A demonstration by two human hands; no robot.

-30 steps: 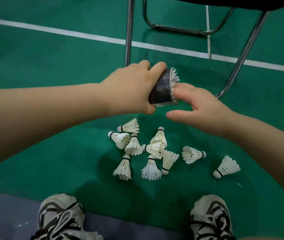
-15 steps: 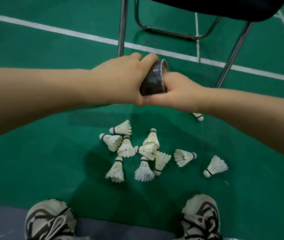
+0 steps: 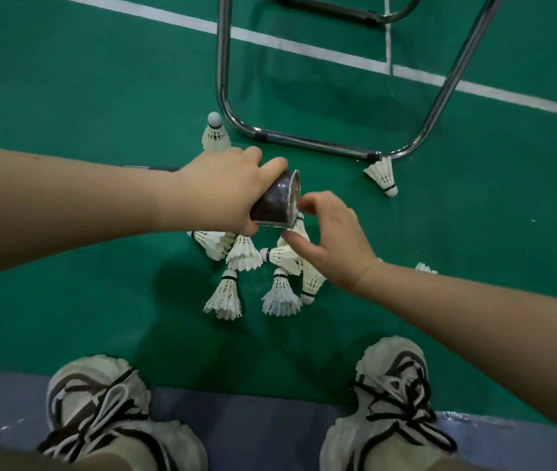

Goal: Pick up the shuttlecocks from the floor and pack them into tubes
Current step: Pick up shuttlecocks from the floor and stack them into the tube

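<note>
The left hand (image 3: 222,192) is wrapped around a dark tube (image 3: 273,203) at the centre of the frame, held above the green floor (image 3: 66,96). Only a short stretch of the tube shows past the fingers. Its long axis runs roughly left to right, with the open mouth facing the right of the frame and white feathers visible just inside the rim.

The right hand (image 3: 333,239) is just to the right of that mouth, fingers loosely curled with the tips at the rim, thumb sticking out below. Nothing can be seen in its grasp.

Beneath both hands lies a cluster of shuttlecocks (image 3: 224,295), their corks pointing in different directions. A lone shuttlecock (image 3: 215,134) stands cork-up at upper centre, just beside the chrome chair frame (image 3: 304,142). Another shuttlecock (image 3: 382,176) lies near the frame's right corner, its cork pointing to the lower right.

Two laced shoes (image 3: 100,409) fill the bottom of the frame.
</note>
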